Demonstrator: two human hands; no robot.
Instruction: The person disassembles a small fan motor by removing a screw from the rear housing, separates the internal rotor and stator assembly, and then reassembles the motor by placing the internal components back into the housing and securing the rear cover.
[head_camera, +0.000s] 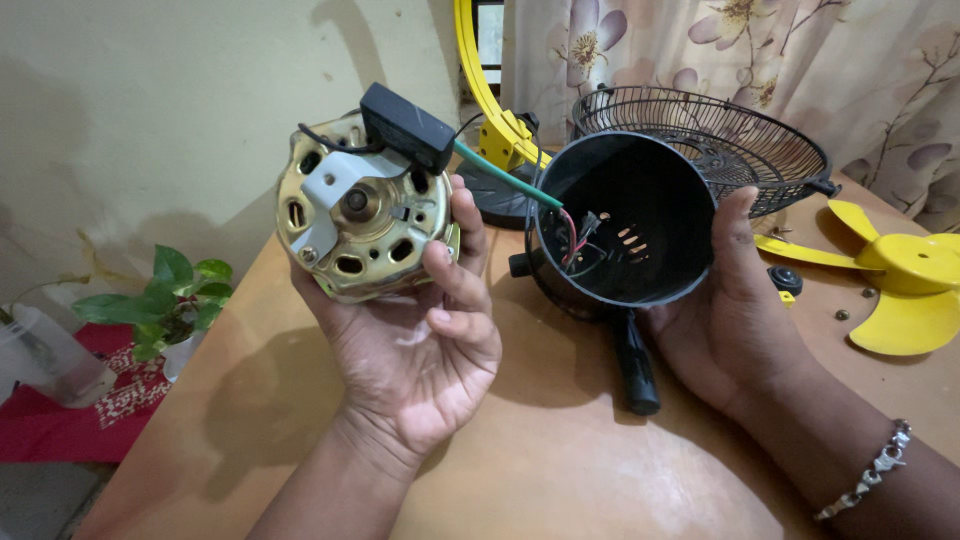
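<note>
My left hand (425, 335) holds up a brass-coloured fan motor (355, 215) with a grey plastic piece on its front and a black box-shaped capacitor (405, 125) on top. Thin wires, one green, run from the motor (500, 172) into a round black plastic motor housing (620, 215). My right hand (735, 310) grips that housing from the right side, its open mouth facing me. Red and black wires with a small connector (580, 235) lie inside it.
A black wire fan guard (740, 135) lies behind the housing. A yellow fan blade (900, 285) rests on the wooden table (560, 450) at right, with small screws and a black knob (785, 278) nearby. A black-handled screwdriver (635, 365) lies under the housing. A potted plant (165, 300) stands at left.
</note>
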